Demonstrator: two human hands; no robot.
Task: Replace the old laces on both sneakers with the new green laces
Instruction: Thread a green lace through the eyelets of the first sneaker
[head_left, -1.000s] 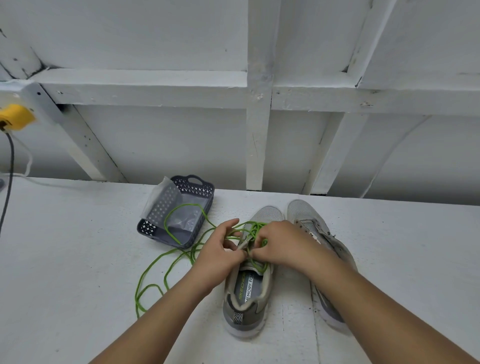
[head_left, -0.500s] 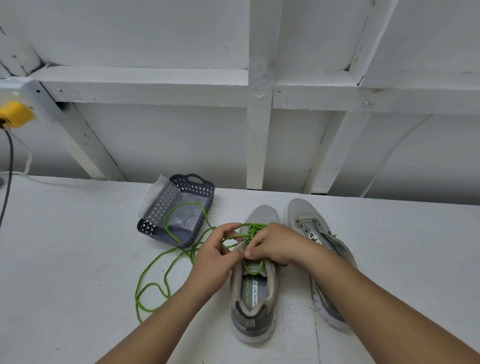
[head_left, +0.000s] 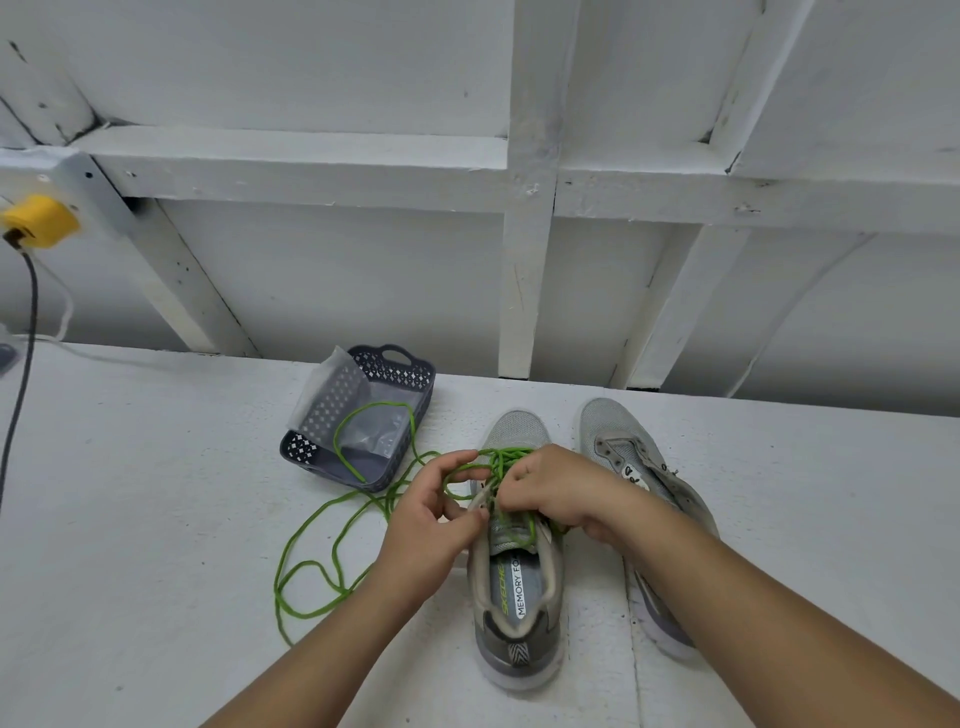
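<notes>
Two grey sneakers stand side by side on the white table, toes pointing away from me. The left sneaker (head_left: 517, 597) has a green lace (head_left: 506, 460) threaded through its front eyelets. My left hand (head_left: 434, 514) pinches the shoe's left eyelet flap with a loop of the green lace over its fingers. My right hand (head_left: 556, 491) is curled on the lace at the shoe's right side. The right sneaker (head_left: 618, 441) has bare eyelets and no lace, and my right forearm covers its rear half.
A dark grey perforated basket (head_left: 400, 371) with a clear plastic bag stands left of the shoes; a green lace (head_left: 311, 561) trails from it in loose coils over the table. A yellow plug (head_left: 39, 221) and dark cable hang at far left. White wall beams rise behind.
Both hands have shifted slightly along the left sneaker's eyelets, and my left fingers have spread with a lace loop over them. The sneaker's heel swung slightly to the right.
</notes>
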